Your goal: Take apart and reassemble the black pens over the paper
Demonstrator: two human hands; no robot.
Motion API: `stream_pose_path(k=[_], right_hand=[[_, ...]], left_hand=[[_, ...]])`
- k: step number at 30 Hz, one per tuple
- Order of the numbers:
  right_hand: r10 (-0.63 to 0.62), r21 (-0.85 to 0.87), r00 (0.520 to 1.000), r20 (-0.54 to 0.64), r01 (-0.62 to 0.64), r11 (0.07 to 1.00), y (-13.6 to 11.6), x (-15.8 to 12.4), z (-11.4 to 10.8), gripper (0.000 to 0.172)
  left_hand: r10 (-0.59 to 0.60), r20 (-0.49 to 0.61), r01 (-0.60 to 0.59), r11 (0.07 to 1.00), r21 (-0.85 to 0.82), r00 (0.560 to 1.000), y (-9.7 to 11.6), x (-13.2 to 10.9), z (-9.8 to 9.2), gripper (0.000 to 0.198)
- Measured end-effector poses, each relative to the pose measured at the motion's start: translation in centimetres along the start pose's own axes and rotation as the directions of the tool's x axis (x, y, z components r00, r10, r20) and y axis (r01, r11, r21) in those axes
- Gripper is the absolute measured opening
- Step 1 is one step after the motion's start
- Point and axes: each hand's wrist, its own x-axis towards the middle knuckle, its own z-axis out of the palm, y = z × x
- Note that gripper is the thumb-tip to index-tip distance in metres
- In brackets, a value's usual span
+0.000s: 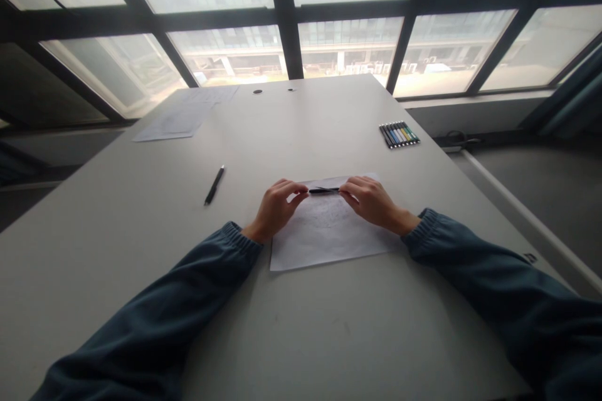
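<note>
A black pen (323, 190) is stretched level between my two hands, over the far part of a white sheet of paper (310, 250). My left hand (278, 205) pinches its left end between thumb and fingertips. At the other end, the thumb and fingers of my right hand (371, 199) are closed on the pen. A thin dark line, perhaps its clip, slants along the pen. Faint grey marks show on the paper below. Off to the left of my left hand lies another black pen (214, 185), tilted on the table.
The white table (141, 263) extends to large windows. A row of several coloured pens or markers (399, 135) lies at the right. Papers (176, 116) rest at the far left. A round dark hole (257, 92) sits near the far edge.
</note>
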Motion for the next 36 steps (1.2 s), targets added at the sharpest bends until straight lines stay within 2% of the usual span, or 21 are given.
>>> stream_pose_path(k=[7,16,36], right_hand=[[-0.055,0.0,0.998,0.016,0.055,0.998,-0.2,0.1,-0.2,0.024],[-0.109,0.014,0.994,0.023,0.108,0.994,-0.3,0.2,-0.2,0.023],[-0.159,-0.015,0.986,0.047,0.16,0.987,-0.7,0.3,-0.3,0.026]], left_hand=[[-0.001,-0.063,-0.003,0.998,-0.061,0.998,0.7,0.1,-0.1,0.011],[0.035,-0.043,-0.038,0.997,-0.069,0.998,0.7,0.1,-0.1,0.016],[0.119,-0.005,-0.118,0.987,-0.109,0.993,1.2,0.1,-0.2,0.012]])
